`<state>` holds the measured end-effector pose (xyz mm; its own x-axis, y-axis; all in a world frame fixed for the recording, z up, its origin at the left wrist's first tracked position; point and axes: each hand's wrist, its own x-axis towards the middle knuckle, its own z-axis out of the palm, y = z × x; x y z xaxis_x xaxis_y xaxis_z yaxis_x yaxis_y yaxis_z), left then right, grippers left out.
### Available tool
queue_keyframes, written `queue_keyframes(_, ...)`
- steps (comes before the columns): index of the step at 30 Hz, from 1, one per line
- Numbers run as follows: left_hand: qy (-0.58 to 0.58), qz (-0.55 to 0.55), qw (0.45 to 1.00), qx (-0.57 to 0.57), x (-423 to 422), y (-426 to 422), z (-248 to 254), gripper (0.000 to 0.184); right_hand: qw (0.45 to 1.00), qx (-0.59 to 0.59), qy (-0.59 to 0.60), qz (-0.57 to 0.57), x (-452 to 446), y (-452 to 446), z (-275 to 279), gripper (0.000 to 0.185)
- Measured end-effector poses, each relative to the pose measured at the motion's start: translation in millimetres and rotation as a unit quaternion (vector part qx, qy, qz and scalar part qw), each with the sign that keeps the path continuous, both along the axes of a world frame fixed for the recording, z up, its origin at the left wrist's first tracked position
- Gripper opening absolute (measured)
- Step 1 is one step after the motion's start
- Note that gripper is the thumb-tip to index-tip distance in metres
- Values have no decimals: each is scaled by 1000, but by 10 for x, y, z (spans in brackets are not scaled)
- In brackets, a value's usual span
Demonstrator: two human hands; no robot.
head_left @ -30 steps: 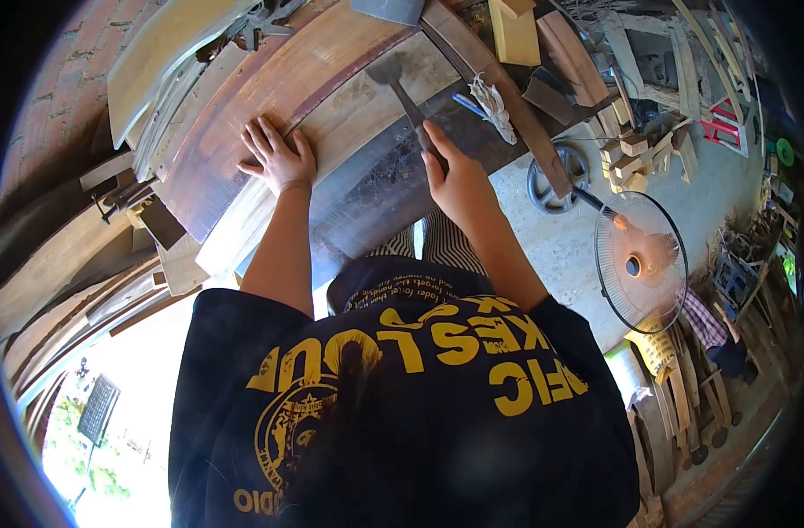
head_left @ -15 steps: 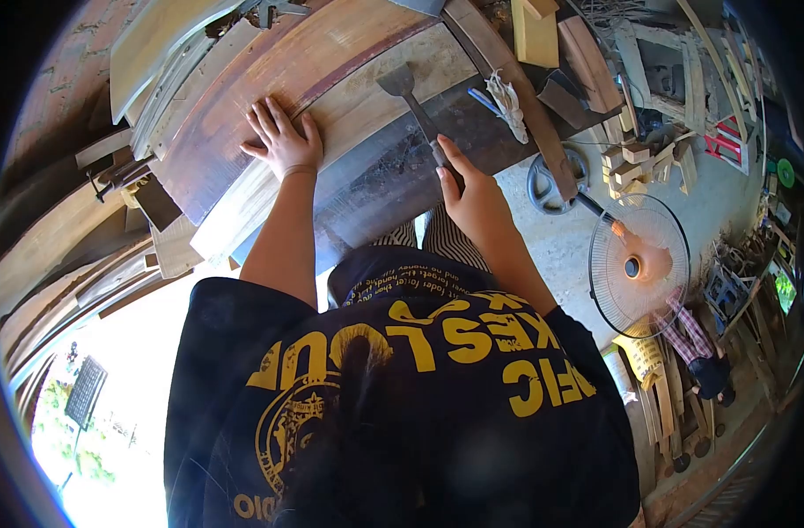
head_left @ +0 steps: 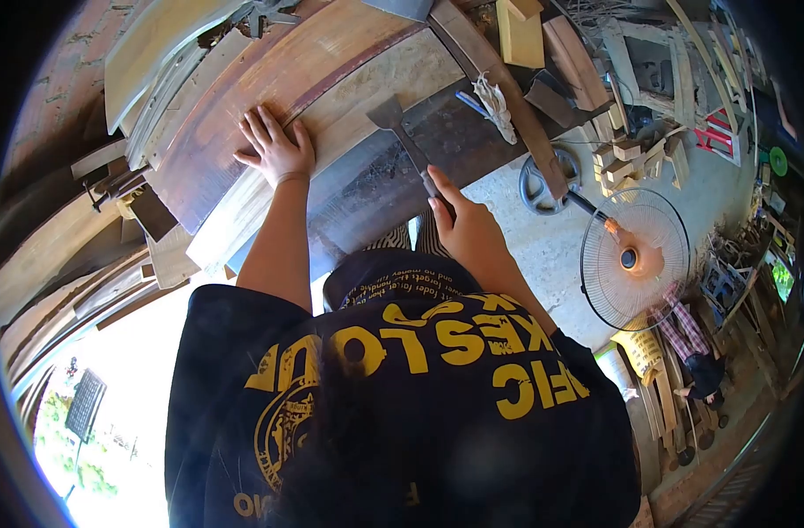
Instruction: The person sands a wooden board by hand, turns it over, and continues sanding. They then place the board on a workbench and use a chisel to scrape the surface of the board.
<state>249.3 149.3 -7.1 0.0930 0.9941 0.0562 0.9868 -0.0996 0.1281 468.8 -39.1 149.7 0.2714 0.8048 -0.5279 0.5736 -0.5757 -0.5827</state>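
The right hand (head_left: 466, 231) is closed around the handle of a scraper (head_left: 410, 147) — a flat, flared blade on a narrow shank — which points forward and to the left, its blade over the near edge of a pale board (head_left: 364, 98). Whether the blade touches the wood, I cannot tell. The left hand (head_left: 279, 156) grips nothing; it lies flat, fingers spread on a reddish-brown board (head_left: 215, 136), the heel of the palm near the seam with the pale board. The scraper looks light and stiff, easy to steer with one hand, and the handle is the place to hold it (the blade's front edge may be sharp). Both boards look rigid and fairly heavy, smooth enough that a palm might slide; a broad, flat press would steady them better than fingertips. A dark panel (head_left: 364, 187) lies nearer the body, and a pale bundle (head_left: 495, 106) sits to the right.
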Motion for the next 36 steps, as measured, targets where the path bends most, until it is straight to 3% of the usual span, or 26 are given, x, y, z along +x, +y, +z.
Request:
queue_keyframes(3,9,0,1000,-3,-10,-31,-8,73,999,42,-18,4,-7,223,-165,45)
queue_keyframes(20,8,5,1000,6,9,-17,4,71,1000,4,-1,25,-49,188,-115,46)
queue_keyframes(26,6,5,1000,7,-2,-49,1,71,997,74,-26,6,-118,212,-168,46)
queue_keyframes(28,3,5,1000,10,4,-4,17,71,1000,-26,1,17,-91,143,12,46)
queue_keyframes(31,19,10,1000,-14,6,-45,20,72,999,45,-17,25,-98,310,-199,47)
queue_keyframes(36,11,8,1000,-9,-2,-12,5,69,1000,-7,-6,24,-116,249,-105,47)
